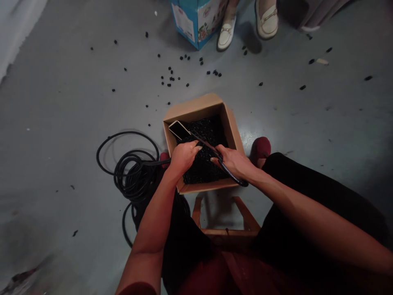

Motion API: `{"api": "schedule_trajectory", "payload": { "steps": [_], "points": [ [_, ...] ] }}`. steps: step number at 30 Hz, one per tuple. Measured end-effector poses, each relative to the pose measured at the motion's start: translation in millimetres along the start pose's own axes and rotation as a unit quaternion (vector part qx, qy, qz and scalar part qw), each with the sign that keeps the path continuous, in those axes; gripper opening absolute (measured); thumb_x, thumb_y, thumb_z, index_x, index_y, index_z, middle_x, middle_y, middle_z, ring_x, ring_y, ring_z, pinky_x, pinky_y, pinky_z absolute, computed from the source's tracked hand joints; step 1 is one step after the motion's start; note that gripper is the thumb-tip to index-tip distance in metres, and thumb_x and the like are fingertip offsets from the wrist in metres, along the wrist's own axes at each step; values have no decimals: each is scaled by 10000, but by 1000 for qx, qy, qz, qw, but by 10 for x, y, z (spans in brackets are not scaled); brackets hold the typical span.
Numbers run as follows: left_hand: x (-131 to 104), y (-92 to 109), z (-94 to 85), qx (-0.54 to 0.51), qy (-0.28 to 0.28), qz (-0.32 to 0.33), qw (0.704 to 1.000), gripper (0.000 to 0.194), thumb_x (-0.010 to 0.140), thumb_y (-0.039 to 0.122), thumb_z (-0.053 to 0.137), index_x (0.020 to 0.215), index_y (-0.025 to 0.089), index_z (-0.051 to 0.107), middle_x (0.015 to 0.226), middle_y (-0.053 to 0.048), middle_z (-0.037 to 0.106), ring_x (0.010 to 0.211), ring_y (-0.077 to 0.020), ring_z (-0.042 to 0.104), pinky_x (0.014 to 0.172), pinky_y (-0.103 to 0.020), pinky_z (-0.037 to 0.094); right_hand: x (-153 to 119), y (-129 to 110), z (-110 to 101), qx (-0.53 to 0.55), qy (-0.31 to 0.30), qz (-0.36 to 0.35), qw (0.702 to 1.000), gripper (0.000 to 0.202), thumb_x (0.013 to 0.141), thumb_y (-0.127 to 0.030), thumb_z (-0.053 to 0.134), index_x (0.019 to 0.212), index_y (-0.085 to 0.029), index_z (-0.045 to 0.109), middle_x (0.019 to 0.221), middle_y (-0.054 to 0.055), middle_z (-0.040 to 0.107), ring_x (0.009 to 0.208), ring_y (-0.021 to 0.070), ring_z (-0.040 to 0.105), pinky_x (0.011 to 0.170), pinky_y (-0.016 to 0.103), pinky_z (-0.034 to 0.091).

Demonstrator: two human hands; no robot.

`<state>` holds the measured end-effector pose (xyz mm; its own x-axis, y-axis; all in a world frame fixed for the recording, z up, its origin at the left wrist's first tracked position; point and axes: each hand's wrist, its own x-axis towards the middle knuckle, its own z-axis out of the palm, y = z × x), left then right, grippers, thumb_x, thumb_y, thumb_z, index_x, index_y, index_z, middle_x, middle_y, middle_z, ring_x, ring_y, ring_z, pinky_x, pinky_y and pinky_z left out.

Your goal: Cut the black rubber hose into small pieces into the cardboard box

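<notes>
My left hand (pixel 184 156) is closed around a black rubber tube (pixel 156 162), over the left part of an open cardboard box (pixel 201 189). The tube runs back left to a loose coil (pixel 130 174) on the floor beside my leg. In my right hand (pixel 231 160) is a pair of scissors (pixel 206 143), with a dark looped handle curving out below the palm. Its blades point up and left, close to my left fingertips. Many short black pieces (pixel 199 174) fill the bottom of the box. A dark rectangular thing with a pale rim (pixel 179 130) leans in the far left corner.
Short black pieces (pixel 171 78) lie scattered over the grey floor beyond the box. At the top stand a blue printed carton (pixel 187 24) and another person's feet in pale shoes (pixel 226 36). A wooden stool (pixel 229 232) is between my legs.
</notes>
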<state>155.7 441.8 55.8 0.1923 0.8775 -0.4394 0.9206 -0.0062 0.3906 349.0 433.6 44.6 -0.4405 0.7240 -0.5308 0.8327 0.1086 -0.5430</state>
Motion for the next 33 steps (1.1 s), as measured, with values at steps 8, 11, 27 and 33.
{"api": "schedule_trajectory", "payload": {
  "steps": [8, 11, 27, 33],
  "points": [
    [25, -5, -22, 104, -83, -20, 991, 336, 960, 274, 363, 968, 139, 671, 959, -115, 713, 875, -217, 651, 705, -275, 395, 0, -40, 138, -30, -25, 31, 999, 269, 937, -402, 390, 1076, -202, 505, 970, 106, 696, 834, 249, 649, 598, 286, 313],
    [29, -29, -11, 103, -88, -38, 990, 341, 955, 302, 378, 949, 144, 680, 958, -117, 711, 885, -219, 651, 714, -277, 395, 18, -33, 184, -35, -34, 41, 998, 278, 935, -403, 392, 1084, -199, 508, 947, 113, 703, 834, 261, 657, 602, 290, 323],
    [112, -134, 46, 35, -158, -52, 985, 277, 901, 247, 455, 856, 131, 703, 821, -91, 701, 752, -177, 618, 670, -251, 386, -7, -21, 218, -19, -66, 49, 996, 281, 918, -423, 422, 1052, -212, 551, 859, 123, 692, 820, 287, 664, 599, 295, 338],
    [151, -184, 77, -12, -174, -39, 984, 260, 872, 232, 485, 693, 138, 649, 724, -54, 678, 659, -135, 569, 619, -224, 360, 12, 61, 318, 62, -62, 40, 995, 199, 891, -393, 475, 918, -214, 558, 772, 68, 663, 709, 212, 627, 557, 257, 306]
  ]
}}
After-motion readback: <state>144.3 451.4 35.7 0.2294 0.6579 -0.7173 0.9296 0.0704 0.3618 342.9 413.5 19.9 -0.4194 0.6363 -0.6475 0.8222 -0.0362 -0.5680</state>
